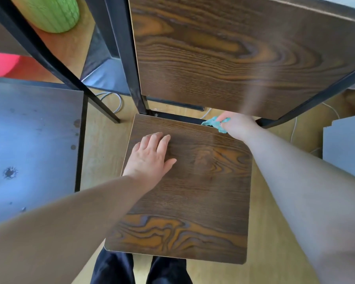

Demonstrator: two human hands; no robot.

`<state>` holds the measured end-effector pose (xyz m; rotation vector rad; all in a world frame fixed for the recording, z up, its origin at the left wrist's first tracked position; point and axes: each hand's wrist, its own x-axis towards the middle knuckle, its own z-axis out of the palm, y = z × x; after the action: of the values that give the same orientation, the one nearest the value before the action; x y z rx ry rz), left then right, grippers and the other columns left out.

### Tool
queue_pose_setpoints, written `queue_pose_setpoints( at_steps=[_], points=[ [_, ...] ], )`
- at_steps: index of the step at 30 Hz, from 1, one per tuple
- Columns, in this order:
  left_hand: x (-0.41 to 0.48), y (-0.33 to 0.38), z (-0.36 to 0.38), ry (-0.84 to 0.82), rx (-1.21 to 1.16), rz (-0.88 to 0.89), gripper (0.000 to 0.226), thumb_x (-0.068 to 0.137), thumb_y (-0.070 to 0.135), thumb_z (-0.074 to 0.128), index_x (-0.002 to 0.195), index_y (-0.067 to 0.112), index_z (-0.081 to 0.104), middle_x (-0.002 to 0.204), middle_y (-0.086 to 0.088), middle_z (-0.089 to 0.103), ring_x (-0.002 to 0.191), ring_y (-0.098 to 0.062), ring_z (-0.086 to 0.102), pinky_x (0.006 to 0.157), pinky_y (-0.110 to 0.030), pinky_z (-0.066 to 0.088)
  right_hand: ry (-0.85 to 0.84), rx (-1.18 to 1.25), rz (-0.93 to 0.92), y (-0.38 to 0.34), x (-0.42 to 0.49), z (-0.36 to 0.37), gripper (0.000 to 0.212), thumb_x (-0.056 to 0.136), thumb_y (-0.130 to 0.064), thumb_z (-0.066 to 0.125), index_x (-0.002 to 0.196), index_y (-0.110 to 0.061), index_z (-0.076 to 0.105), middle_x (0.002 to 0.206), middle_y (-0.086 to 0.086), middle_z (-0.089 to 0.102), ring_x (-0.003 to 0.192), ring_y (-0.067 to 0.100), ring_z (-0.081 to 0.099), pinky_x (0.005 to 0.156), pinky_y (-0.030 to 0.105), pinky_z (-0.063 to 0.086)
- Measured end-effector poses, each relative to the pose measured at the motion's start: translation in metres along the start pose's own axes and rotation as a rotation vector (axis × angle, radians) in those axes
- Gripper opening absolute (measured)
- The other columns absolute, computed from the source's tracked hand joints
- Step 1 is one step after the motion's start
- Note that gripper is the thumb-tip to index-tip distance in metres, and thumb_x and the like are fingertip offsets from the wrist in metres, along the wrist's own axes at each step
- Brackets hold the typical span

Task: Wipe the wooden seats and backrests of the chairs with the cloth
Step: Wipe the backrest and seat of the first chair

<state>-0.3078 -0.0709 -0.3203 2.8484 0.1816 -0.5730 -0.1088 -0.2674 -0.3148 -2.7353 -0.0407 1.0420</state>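
A chair with a dark wood-grain seat [193, 191] and a matching backrest [234, 54] on a black metal frame stands right in front of me. My left hand [152, 156] rests flat on the seat's left part, fingers straight. My right hand [237, 126] grips a small teal cloth [214, 123] at the seat's far right corner, just under the lower edge of the backrest. Most of the cloth is bunched inside the hand.
A second chair's seat [29, 140] with dark spots stands at the left, its black frame [49, 58] rising beside it. A green cylinder [51, 13] and a red object [2, 64] lie beyond. White cables [293, 128] run over the light wooden floor. A grey board [344, 144] is at the right.
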Motion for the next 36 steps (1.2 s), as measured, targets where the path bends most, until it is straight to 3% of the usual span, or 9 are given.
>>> queue_pose_setpoints(
  at_steps=[4, 9, 12, 17, 20, 25, 30, 34, 36],
  points=[
    [-0.001, -0.006, -0.001, 0.001, 0.000, -0.004, 0.066, 0.098, 0.055, 0.029, 0.152, 0.020, 0.015, 0.154, -0.003, 0.023, 0.141, -0.025, 0.022, 0.113, -0.039, 0.029, -0.050, -0.060, -0.019, -0.005, -0.003, -0.002, 0.028, 0.100, -0.031, 0.041, 0.110, -0.045, 0.061, 0.107, 0.004, 0.052, 0.085, 0.019, 0.050, 0.065, 0.027, 0.041],
    [0.001, -0.017, -0.004, 0.021, -0.022, -0.034, 0.066, 0.097, 0.056, 0.030, 0.151, 0.020, 0.017, 0.153, -0.003, 0.026, 0.139, -0.025, 0.025, 0.112, -0.040, 0.031, -0.149, -0.026, -0.078, -0.037, -0.003, 0.009, 0.022, 0.098, -0.041, 0.045, 0.109, -0.053, 0.060, 0.121, -0.002, 0.054, 0.097, 0.017, 0.053, 0.063, 0.022, 0.038],
    [-0.002, -0.029, -0.007, 0.033, -0.051, -0.067, 0.066, 0.098, 0.055, 0.032, 0.152, 0.020, 0.018, 0.152, -0.004, 0.027, 0.139, -0.026, 0.026, 0.111, -0.040, 0.032, -0.168, 0.025, -0.186, -0.077, -0.002, 0.031, 0.022, 0.097, -0.042, 0.047, 0.111, -0.053, 0.059, 0.116, -0.009, 0.054, 0.096, 0.014, 0.052, 0.063, 0.020, 0.036],
    [-0.007, -0.049, -0.007, 0.040, -0.055, -0.103, 0.065, 0.098, 0.055, 0.033, 0.151, 0.020, 0.020, 0.151, -0.004, 0.029, 0.137, -0.027, 0.028, 0.109, -0.040, 0.033, -0.174, 0.059, -0.322, -0.135, -0.005, 0.055, 0.027, 0.089, -0.048, 0.057, 0.116, -0.047, 0.060, 0.119, -0.012, 0.060, 0.109, 0.015, 0.054, 0.094, 0.029, 0.042],
    [-0.010, -0.060, -0.007, 0.060, -0.083, -0.136, 0.065, 0.097, 0.055, 0.033, 0.150, 0.019, 0.021, 0.150, -0.004, 0.030, 0.136, -0.026, 0.029, 0.109, -0.040, 0.034, -0.161, -0.001, -0.347, -0.151, -0.008, 0.060, 0.026, 0.093, -0.038, 0.056, 0.119, -0.041, 0.058, 0.118, -0.004, 0.061, 0.102, 0.019, 0.053, 0.090, 0.031, 0.044],
    [-0.008, -0.059, -0.009, 0.095, -0.119, -0.123, 0.065, 0.097, 0.054, 0.036, 0.150, 0.018, 0.025, 0.148, -0.005, 0.033, 0.134, -0.027, 0.032, 0.108, -0.041, 0.036, -0.102, 0.025, -0.275, -0.157, -0.007, 0.067, 0.029, 0.100, -0.030, 0.049, 0.127, -0.036, 0.056, 0.121, 0.000, 0.057, 0.093, 0.015, 0.046, 0.079, 0.023, 0.042],
    [-0.006, -0.053, -0.012, 0.108, -0.104, -0.108, 0.065, 0.097, 0.053, 0.038, 0.150, 0.017, 0.025, 0.148, -0.006, 0.034, 0.134, -0.027, 0.033, 0.108, -0.041, 0.036, -0.116, 0.310, -0.206, -0.147, -0.005, 0.074, 0.025, 0.094, -0.029, 0.059, 0.117, -0.038, 0.065, 0.112, -0.006, 0.057, 0.100, 0.014, 0.052, 0.091, 0.025, 0.046],
    [-0.006, -0.045, -0.011, 0.085, -0.084, -0.106, 0.065, 0.098, 0.054, 0.036, 0.151, 0.019, 0.021, 0.151, -0.004, 0.030, 0.138, -0.026, 0.028, 0.110, -0.040, 0.032, -0.316, 0.614, -0.134, -0.126, 0.001, 0.061, 0.023, 0.082, -0.029, 0.067, 0.100, -0.041, 0.073, 0.116, -0.009, 0.068, 0.107, 0.010, 0.061, 0.106, 0.032, 0.042],
    [-0.006, -0.041, -0.008, 0.069, -0.064, -0.097, 0.065, 0.098, 0.054, 0.034, 0.152, 0.020, 0.018, 0.151, -0.004, 0.028, 0.139, -0.025, 0.026, 0.112, -0.040, 0.031, -0.341, 0.611, -0.129, -0.111, 0.000, 0.051, 0.026, 0.083, -0.026, 0.065, 0.103, -0.040, 0.072, 0.121, -0.010, 0.065, 0.111, 0.008, 0.060, 0.108, 0.029, 0.038]
  ],
)
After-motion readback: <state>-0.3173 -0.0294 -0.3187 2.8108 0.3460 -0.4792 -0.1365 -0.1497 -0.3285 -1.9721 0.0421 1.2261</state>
